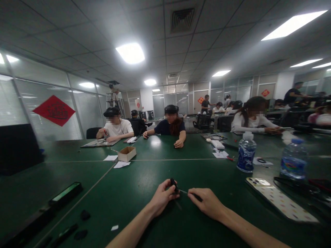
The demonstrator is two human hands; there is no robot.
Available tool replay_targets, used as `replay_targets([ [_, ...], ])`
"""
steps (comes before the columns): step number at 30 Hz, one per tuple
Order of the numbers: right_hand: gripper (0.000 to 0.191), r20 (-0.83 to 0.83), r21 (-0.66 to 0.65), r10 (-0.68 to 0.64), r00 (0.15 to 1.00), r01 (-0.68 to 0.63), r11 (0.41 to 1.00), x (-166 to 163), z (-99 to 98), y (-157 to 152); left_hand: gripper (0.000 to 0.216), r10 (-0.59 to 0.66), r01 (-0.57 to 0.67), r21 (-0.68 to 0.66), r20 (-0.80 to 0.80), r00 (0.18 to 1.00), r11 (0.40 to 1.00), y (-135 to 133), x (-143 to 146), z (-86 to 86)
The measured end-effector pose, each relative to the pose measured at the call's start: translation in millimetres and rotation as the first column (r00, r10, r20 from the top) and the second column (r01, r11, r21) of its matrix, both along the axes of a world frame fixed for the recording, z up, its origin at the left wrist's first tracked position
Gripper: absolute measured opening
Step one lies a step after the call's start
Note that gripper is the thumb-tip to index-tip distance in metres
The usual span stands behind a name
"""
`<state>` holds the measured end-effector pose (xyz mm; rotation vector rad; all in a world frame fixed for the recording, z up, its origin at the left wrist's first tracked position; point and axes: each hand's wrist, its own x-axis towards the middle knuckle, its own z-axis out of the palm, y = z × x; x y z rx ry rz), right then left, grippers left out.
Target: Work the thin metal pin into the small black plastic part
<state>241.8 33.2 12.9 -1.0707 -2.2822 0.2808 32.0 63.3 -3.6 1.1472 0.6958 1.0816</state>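
Note:
Over the green table [144,179], my left hand [163,195] pinches a small black part [173,184] whose exact kind I cannot make out. My right hand [208,203] is closed round the dark handle of what looks like a screwdriver [183,191]. Its thin metal shaft points left and reaches close to the black part; whether the tip touches is too small to tell. Small black pieces [85,215] and a white scrap [114,227] lie on the table to the left of my left forearm.
On the right are a phone [281,199], a blue-labelled bottle [246,151] and a clear bottle [294,159]. A small cardboard box [127,154] sits ahead on paper. At left lies a long black object [66,193]. Several people [169,125] sit across the table.

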Motion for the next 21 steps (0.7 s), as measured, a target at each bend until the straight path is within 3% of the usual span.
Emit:
replay_targets([
  [12,0.029,-0.031,0.066,0.024,0.999,-0.022,0.998,2.7,-7.2,3.3,0.029,-0.017,0.019,0.031,-0.056,0.998,0.999,-1.3,-0.4,3.8],
  [18,0.029,-0.187,0.106,-0.014,0.982,0.035,0.994,5.6,-12.9,8.3,0.028,-0.086,0.091,0.045,-0.102,0.991,0.995,-2.5,1.2,3.8],
  [21,0.028,-0.142,0.079,-0.011,0.990,0.023,0.997,3.7,-10.9,7.7,0.030,-0.058,0.059,0.020,-0.077,0.995,0.998,-2.5,0.5,2.6],
])
